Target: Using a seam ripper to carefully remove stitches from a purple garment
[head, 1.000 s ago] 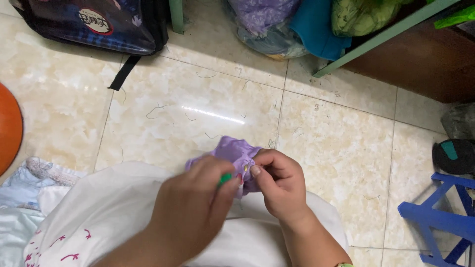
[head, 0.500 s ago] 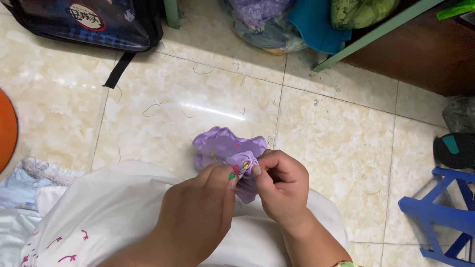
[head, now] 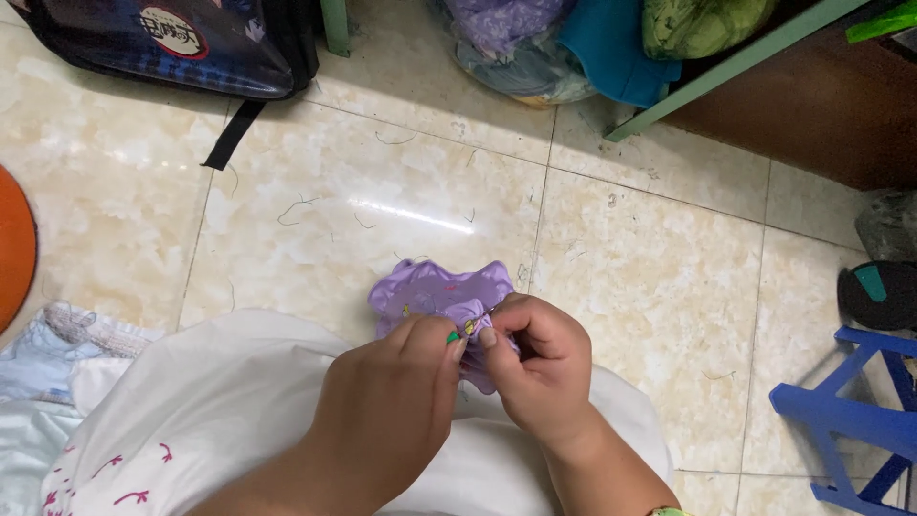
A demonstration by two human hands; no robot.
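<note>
A small purple piece of cloth [head: 435,290] with a wavy edge is bunched between both hands, low in the middle of the head view. My left hand [head: 387,420] pinches its folded part with thumb and forefinger; a green nail shows at the pinch. My right hand [head: 535,368] grips the same fold from the right, fingers curled, touching the left fingertips. Under both hands lies a white garment [head: 201,420] with pink marks, over my lap. What sits between the fingertips is too small to tell.
The floor is pale marble tile [head: 659,287] with loose threads. A dark backpack [head: 181,43] lies top left, bags of cloth [head: 535,48] top centre, a green frame leg [head: 707,81], a blue plastic stool [head: 855,420] at right, an orange round thing [head: 14,244] at left.
The purple cloth has been spread wider above the hands, showing more of its wavy edge. Both hands stay pinched together on the fold, nearly in place.
</note>
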